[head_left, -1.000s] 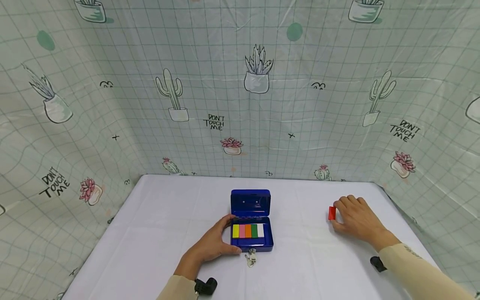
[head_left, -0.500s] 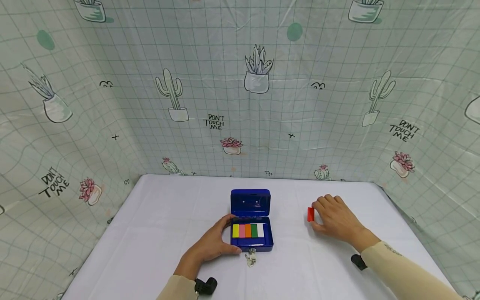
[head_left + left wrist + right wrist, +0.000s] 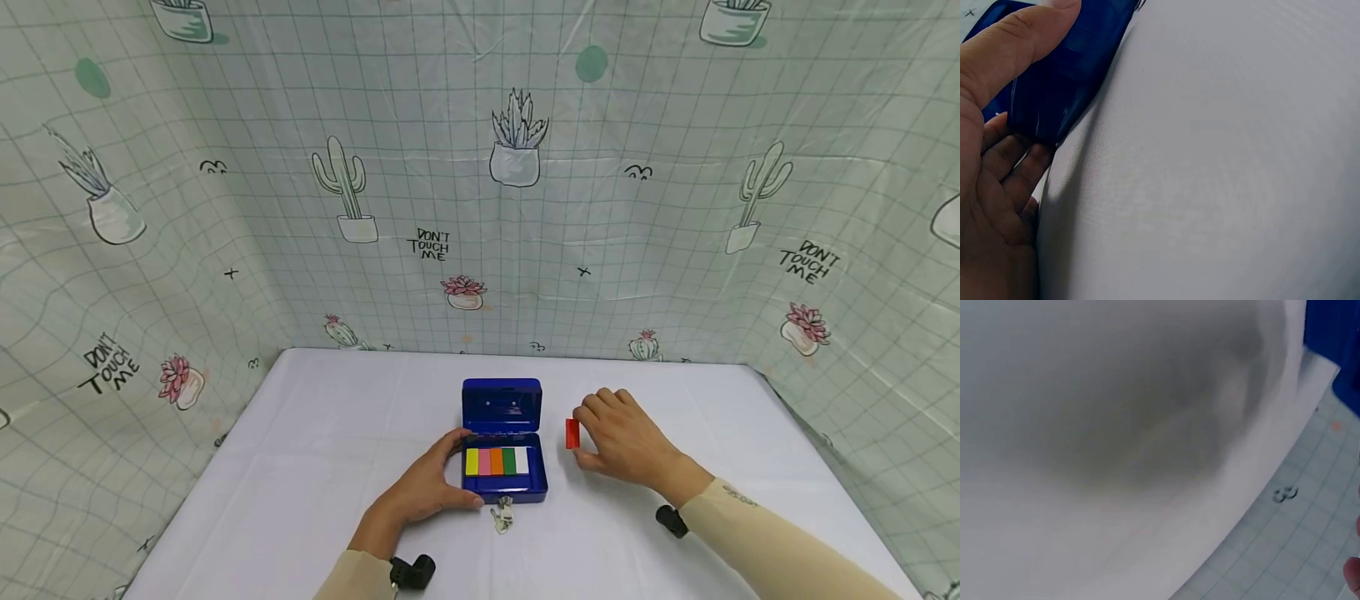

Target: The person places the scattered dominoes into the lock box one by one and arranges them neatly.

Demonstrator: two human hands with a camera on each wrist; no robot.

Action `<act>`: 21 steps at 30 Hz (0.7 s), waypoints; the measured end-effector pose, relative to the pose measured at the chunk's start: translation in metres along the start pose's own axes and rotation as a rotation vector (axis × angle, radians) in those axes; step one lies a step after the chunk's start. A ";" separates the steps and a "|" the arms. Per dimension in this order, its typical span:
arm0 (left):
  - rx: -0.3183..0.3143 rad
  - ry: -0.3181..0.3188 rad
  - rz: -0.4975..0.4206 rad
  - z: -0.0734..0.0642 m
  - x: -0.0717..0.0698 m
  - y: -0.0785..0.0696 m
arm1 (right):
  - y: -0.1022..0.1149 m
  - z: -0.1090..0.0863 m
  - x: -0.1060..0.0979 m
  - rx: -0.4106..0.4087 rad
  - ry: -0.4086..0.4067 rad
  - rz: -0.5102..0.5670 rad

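Observation:
A small blue cash box stands on the white cloth with its lid raised. Inside it a row of coloured blocks runs yellow, pink, orange, green and white. My left hand grips the left end of the box, thumb at the front corner and fingers behind. The left wrist view shows the thumb against the blue wall. Just right of the box, my right hand pinches a red block between thumb and fingers. In the right wrist view only a fingertip shows; the red block is out of sight.
Keys hang from the lock at the front of the box. White cloth covers the table, and a cactus-print sheet rises behind it and at both sides. A small black device sits at each wrist.
My right hand has carried the red block leftward over the table, from the far right to near the box. The left hand and the box have stayed in place.

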State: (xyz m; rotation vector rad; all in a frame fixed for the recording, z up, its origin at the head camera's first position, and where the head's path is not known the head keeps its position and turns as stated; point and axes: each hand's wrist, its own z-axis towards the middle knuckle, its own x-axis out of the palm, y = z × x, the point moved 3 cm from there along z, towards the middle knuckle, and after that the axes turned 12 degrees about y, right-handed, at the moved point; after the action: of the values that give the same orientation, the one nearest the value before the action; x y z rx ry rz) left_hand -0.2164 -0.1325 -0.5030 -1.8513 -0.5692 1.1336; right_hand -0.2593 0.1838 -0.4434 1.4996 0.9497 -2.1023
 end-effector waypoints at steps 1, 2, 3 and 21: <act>0.001 0.001 -0.001 0.000 0.000 0.000 | 0.004 0.003 -0.002 -0.010 -0.009 0.004; 0.003 0.002 -0.001 0.000 0.000 0.000 | 0.007 0.006 -0.004 -0.020 -0.020 0.006; 0.005 0.003 -0.003 0.000 0.000 0.000 | 0.011 0.009 -0.006 -0.032 -0.031 0.007; 0.000 0.011 -0.026 -0.003 -0.001 -0.001 | 0.065 0.048 -0.015 -0.099 0.201 -0.127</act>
State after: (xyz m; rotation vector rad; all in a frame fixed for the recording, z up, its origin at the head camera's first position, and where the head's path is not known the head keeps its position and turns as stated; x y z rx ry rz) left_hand -0.2143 -0.1333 -0.5012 -1.8440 -0.5852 1.1058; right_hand -0.2434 0.1030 -0.4390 1.6619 1.2324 -1.9835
